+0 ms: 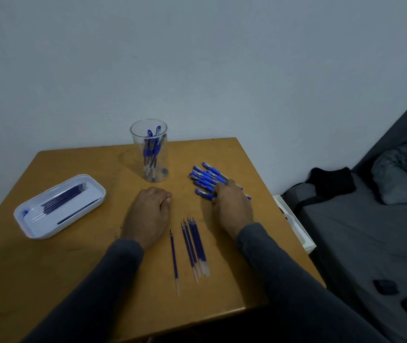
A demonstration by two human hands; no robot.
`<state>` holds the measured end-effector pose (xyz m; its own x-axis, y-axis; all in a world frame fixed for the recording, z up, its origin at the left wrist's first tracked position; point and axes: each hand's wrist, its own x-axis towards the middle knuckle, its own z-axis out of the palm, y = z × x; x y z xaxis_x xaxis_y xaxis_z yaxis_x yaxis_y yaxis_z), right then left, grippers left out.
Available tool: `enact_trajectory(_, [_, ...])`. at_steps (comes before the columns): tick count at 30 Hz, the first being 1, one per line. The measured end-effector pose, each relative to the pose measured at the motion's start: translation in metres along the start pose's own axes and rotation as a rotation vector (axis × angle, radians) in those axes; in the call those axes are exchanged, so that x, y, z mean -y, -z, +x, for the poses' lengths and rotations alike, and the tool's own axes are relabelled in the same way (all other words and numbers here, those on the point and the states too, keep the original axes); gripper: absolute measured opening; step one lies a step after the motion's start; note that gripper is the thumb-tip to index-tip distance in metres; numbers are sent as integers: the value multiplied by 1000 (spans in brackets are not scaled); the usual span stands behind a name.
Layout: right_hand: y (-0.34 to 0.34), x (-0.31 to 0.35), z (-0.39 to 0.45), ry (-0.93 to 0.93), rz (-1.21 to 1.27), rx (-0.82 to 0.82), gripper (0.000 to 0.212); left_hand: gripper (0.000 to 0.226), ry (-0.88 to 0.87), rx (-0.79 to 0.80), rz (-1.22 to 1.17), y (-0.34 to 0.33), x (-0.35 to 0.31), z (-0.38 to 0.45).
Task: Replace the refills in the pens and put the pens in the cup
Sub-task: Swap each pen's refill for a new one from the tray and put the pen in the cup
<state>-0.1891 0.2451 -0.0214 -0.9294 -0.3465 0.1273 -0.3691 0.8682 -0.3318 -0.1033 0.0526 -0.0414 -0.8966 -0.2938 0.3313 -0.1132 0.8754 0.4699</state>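
The right hand (232,206) reaches to the pile of blue pens (206,178) right of centre in the frame, its fingers curled down over the nearest pens; whether it already pinches one cannot be told, since the fingertips are hidden by the back of the hand. The left hand (149,214) rests on the table (78,268) at centre, fingers loosely curled and holding nothing.

The step in hand looks like picking the next pen from the pile. To do it well, the fingers should single out one pen at the near edge of the pile and lift it by the barrel, so the others do not roll toward the table's right edge. The left hand is well placed to take the barrel for unscrewing, and the fresh refills (193,248) lie just below and between the two hands, within easy reach.

The pens are short, with blue caps and blue grips, lying roughly parallel and touching one another, caps toward the upper left. The refills are thin blue tubes with clear tail ends, four close together and one set apart on their left. A clear plastic cup (149,151) stands upright above the left hand and holds several pens. A white tray (49,229) at the left of the frame holds dark refills, probably the used ones.
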Motion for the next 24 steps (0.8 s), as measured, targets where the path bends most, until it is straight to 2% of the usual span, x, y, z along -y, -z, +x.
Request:
enact_trajectory(5, [5,5,2,-24,2,36,27,33,-5,35,74,0,-3,-1])
enact_trajectory(9, [18,16,-3,12,87,39,26,32,14,48,14,3,-2,-1])
enact_trajectory(13, [32,36,-11,140,142,66,60,31,45,18,-128,18,-3,-8])
enact_trajectory(15, [38,50,-14,154,274,81,71,31,49,8,-176,29,-4,-15])
enact_trajectory(17, [40,66,-19,165,448,97,67,31,58,6,-268,40,-2,-23])
enact_trajectory(19, [40,81,-26,150,604,147,51,30,81,17,-363,51,2,-33])
enact_trajectory(24, [25,118,-44,-68,1034,298,27,26,96,77,-593,76,12,-61])
